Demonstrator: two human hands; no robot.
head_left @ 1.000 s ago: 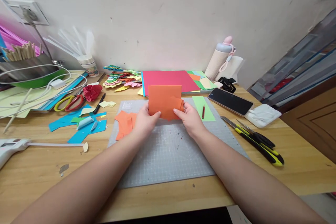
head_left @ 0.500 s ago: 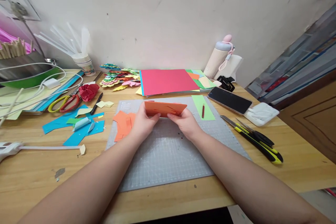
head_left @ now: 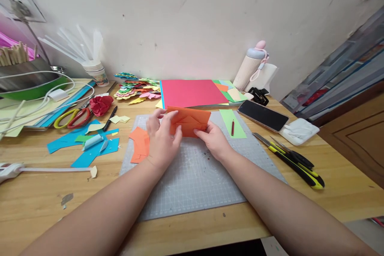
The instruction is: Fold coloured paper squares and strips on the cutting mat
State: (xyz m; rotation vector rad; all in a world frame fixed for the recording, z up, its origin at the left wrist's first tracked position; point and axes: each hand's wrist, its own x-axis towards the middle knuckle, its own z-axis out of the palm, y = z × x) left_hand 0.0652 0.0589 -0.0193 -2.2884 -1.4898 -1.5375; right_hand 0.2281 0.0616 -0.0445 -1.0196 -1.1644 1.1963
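Observation:
A folded piece of orange paper (head_left: pixel 190 122) stands tilted up above the grey cutting mat (head_left: pixel 192 184), showing crease or pencil lines on its near face. My right hand (head_left: pixel 216 140) pinches its lower right edge, thumb in front and fingers behind. At the left end, my left hand (head_left: pixel 164 138) has its fingers raised and apart; thumb and index finger lie at the paper's near side, and whether they touch it is hard to tell. Beside my left hand, orange paper scraps (head_left: pixel 139 146) rest on the mat, partly covered by the hand.
A pencil (head_left: pixel 232 127) lies on a green paper strip (head_left: pixel 241 131). To the right are a utility knife (head_left: pixel 295 168), black-handled scissors (head_left: pixel 300 158) and a phone (head_left: pixel 263 115). Red paper (head_left: pixel 192 93) lies at the back; blue scraps (head_left: pixel 96 152) and yellow-red scissors (head_left: pixel 73 118) are left.
The orange paper has tipped upright, so more of its near face shows. My left hand has loosened from its left edge and raised its fingers; my right hand keeps hold.

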